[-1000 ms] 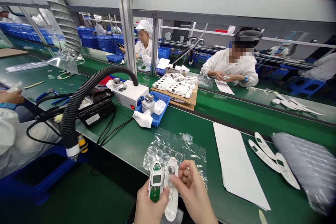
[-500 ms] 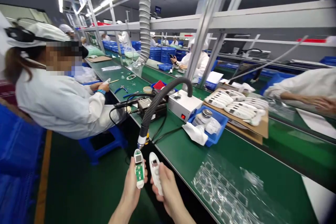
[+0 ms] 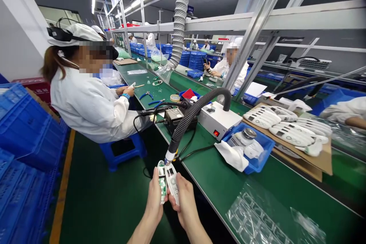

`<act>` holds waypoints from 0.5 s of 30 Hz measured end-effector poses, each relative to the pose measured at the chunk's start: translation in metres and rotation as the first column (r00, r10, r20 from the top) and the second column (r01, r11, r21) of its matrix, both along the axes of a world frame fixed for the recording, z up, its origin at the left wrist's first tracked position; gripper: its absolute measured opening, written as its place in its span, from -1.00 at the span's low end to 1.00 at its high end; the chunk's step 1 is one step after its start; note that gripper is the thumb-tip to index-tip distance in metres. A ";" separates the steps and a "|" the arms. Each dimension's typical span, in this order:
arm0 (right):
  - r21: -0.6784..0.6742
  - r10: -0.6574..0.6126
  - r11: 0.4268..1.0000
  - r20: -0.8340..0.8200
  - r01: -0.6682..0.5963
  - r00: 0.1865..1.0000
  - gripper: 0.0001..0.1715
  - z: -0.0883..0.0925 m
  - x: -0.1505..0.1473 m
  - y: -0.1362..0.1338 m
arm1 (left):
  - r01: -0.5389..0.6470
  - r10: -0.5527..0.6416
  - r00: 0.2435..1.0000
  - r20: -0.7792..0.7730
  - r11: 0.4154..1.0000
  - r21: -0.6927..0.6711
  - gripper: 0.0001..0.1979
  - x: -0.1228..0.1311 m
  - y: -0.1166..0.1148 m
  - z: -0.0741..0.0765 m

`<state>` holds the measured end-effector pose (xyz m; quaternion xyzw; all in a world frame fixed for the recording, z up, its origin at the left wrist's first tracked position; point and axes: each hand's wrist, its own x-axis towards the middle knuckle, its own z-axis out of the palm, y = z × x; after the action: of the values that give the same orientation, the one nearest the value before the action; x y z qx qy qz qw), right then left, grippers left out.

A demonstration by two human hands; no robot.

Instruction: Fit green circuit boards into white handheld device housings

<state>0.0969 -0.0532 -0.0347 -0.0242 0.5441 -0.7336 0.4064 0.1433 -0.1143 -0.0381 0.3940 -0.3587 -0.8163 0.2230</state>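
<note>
My left hand (image 3: 154,202) is closed round a white device half with a green circuit board (image 3: 162,181). My right hand (image 3: 183,198) grips a white front shell with a small window (image 3: 173,183). The two parts are held side by side and touching, off the table's near edge. Just above them hangs the mouth of a black corrugated hose (image 3: 170,155).
The green bench (image 3: 211,183) runs along my right. It carries a blue bin with a jar and cloths (image 3: 251,148), a white box with a red light (image 3: 219,119), cardboard stacked with white devices (image 3: 286,126) and a clear blister tray (image 3: 257,221). A seated co-worker (image 3: 88,95) and blue crates (image 3: 25,152) are left.
My view has swung left along the bench. My hands have brought the board half and the shell from apart to touching, up close under the hose mouth.
</note>
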 end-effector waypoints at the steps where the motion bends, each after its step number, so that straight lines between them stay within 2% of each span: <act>1: 0.002 0.005 1.000 -0.005 -0.005 1.000 -0.33 -0.001 0.002 -0.006 | -0.016 0.016 1.000 0.007 1.000 -0.004 -0.46 0.002 -0.003 -0.001; 4: -0.001 0.040 0.999 -0.019 -0.040 0.999 -0.33 -0.003 0.009 -0.024 | -0.061 0.062 0.998 0.024 0.998 -0.017 -0.47 0.012 -0.014 -0.002; 7: -0.007 0.068 0.998 -0.037 -0.068 0.997 -0.32 -0.005 0.015 -0.027 | -0.066 0.067 0.997 0.026 0.997 -0.031 -0.48 0.020 -0.015 -0.002; 12: 0.007 0.051 0.999 -0.074 -0.050 0.996 -0.28 -0.003 0.009 0.006 | 0.027 -0.027 1.000 0.006 0.998 -0.063 -0.45 0.009 -0.007 0.004; 15: 0.045 0.001 0.999 -0.022 0.000 1.000 -0.28 -0.003 0.003 0.030 | 0.079 -0.081 0.996 -0.021 0.994 -0.074 -0.43 -0.006 -0.007 0.006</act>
<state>0.1002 -0.0235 -0.0373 -0.0234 0.5650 -0.7207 0.4010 0.1372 -0.1216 -0.0322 0.3612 -0.4010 -0.8156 0.2085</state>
